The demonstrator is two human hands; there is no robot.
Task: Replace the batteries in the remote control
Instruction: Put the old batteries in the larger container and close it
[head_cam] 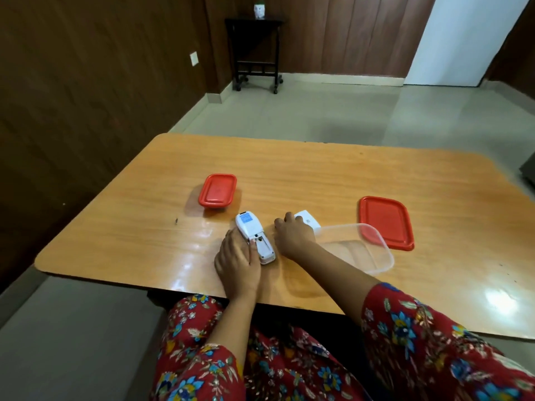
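Remote control (251, 233) lay back-up near the front edge of the table (139, 227), battery bay open; left hand (238, 264) gripped its left side, thumb at the bay; right hand (293, 237) sat just right of it, fingers curled down; couldn't tell if it held anything; white box (309, 221) touching that hand; clear tub (360, 251) and loose red lid (386, 224) further right; lidded red tub (217, 191) behind.
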